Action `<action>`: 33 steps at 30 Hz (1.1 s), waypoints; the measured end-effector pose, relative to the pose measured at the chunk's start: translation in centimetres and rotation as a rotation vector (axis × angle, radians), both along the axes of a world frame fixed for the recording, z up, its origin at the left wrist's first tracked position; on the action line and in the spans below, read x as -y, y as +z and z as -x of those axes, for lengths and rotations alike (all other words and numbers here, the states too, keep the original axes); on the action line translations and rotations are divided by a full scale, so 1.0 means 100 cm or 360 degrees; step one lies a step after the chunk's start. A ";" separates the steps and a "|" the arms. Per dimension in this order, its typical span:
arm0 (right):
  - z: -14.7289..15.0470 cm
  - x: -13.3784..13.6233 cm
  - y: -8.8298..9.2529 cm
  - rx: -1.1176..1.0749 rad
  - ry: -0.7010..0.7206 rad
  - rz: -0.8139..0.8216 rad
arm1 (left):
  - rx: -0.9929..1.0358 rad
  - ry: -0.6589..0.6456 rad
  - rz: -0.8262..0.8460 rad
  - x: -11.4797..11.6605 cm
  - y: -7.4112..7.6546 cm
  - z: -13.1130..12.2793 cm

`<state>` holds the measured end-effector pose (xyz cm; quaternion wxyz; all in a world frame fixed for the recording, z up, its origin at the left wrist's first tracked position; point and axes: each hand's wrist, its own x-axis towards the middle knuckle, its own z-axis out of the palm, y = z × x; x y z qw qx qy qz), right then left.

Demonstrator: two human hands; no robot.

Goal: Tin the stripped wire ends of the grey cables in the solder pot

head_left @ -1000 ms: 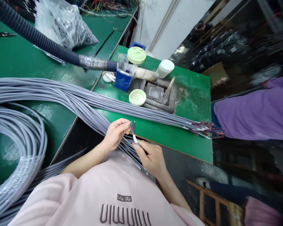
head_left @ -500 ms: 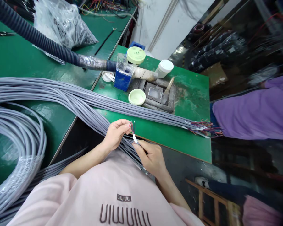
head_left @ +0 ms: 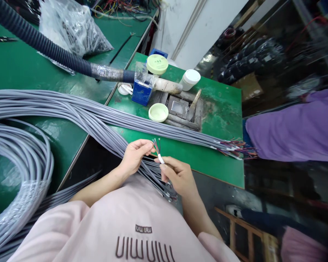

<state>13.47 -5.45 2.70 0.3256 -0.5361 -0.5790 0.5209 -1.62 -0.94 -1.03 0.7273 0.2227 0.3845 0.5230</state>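
Between my hands, a grey cable's end (head_left: 161,159) points up and away from me, wrapped in a white sleeve. Thin coloured wires (head_left: 156,145) fan out of it, with bare tips. My right hand (head_left: 177,174) pinches the cable at the white sleeve. The thumb and forefinger of my left hand (head_left: 136,154) are closed at the wires' left side, on one or more of them. Just beyond lies a thick bundle of grey cables (head_left: 142,125), its stripped ends (head_left: 235,148) at the right. More grey cables (head_left: 153,174) hang below my hands.
A solder pot (head_left: 180,108) with a scraper (head_left: 193,105) sits past the bundle, beside an open round tub (head_left: 158,112) and a white jar (head_left: 190,79). A ribbed hose (head_left: 71,60) crosses from upper left. Coiled cable (head_left: 30,174) lies left. A purple-sleeved person (head_left: 292,127) is at right.
My right hand has moved slightly right and turned, tilting the cable end rightward. The wires are spread wider. My left hand has barely moved.
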 end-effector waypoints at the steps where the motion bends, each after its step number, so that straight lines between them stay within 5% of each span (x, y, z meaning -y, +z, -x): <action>1: -0.002 -0.005 0.001 -0.0071 0.0034 0.0081 | -0.0008 0.0001 -0.0011 0.001 0.000 -0.001; 13: -0.007 -0.047 0.014 0.0211 0.0041 -0.0243 | -0.0064 0.0019 -0.0271 0.006 -0.007 -0.007; 18: -0.011 -0.077 0.027 0.0337 0.0028 -0.0314 | -0.0477 0.0078 -0.0495 -0.008 -0.005 -0.001; 25: -0.011 -0.154 0.031 0.1166 0.0147 -0.0713 | -0.1563 0.0200 -0.1323 -0.036 -0.030 0.017; 33: 0.018 -0.193 0.023 0.1960 0.0375 -0.0572 | -0.1708 0.0318 -0.1578 -0.034 -0.037 0.017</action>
